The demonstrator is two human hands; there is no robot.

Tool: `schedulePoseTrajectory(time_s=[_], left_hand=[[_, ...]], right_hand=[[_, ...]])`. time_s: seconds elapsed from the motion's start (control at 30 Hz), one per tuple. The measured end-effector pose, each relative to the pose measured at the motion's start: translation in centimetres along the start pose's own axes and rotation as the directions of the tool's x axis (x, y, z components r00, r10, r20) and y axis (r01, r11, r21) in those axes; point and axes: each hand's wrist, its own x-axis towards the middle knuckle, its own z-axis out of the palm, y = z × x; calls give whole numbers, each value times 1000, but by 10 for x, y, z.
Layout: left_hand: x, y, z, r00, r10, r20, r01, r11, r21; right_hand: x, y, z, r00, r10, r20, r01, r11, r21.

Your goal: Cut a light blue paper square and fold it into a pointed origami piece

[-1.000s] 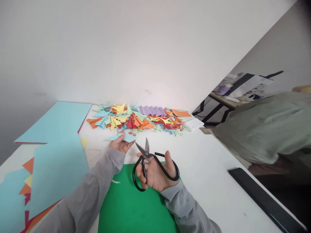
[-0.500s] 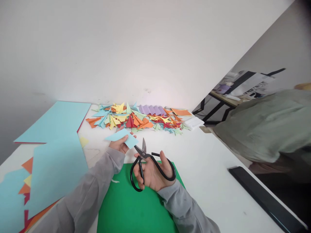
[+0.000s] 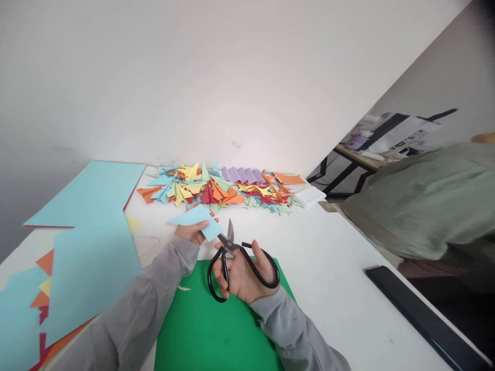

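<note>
Between the thumb and fingers of my left hand (image 3: pixel 192 232) is a light blue piece of paper (image 3: pixel 199 219), folded and pointed at its left end. My right hand (image 3: pixel 245 278) is closed around the black handles of a pair of scissors (image 3: pixel 231 243), with fingers through the loops. The scissor blades are parted and point up and away from me. One blade tip lies right by the paper's lower right edge; whether it touches, I cannot tell. Below my right hand lies a green sheet (image 3: pixel 216 330) with a small white scrap (image 3: pixel 184 288) on it.
A heap of colourful folded paper planes and stars (image 3: pixel 209 190) lies along the wall, with a pleated purple paper (image 3: pixel 242 175) behind. Large light blue sheets (image 3: pixel 96 268) cover the left side. A black bar (image 3: pixel 421 314) lies at the right edge; a person (image 3: pixel 429 201) is beyond.
The blue paper in my left hand has shifted slightly and its right end has tilted a little downward. The scissors are parted slightly less. Otherwise the scene looks the same.
</note>
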Motion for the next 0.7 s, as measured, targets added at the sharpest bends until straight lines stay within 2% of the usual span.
schedulePoseTrajectory(time_s=[0.1,0.2,0.4,0.57,0.7], left_hand=[[1,-2,-1,999,-53,-1,53,999,9],[1,-4,-2,995,-85,52,82,995,52],[4,-8,-5,989,-112,93,101,989,109],[7,-12,-6,994,-71,83,61,990,124],[6,-11,-5,991,-58,124,39,988,150]], right_hand=[[2,2,-1,1000,3,-25,-3,1000,-27],[4,5,-1,999,0,-52,-2,999,-51],[5,6,0,995,-26,-97,22,999,-42],[5,5,-2,995,-22,-98,18,999,-49],[6,4,-4,987,-54,-149,37,993,-116]])
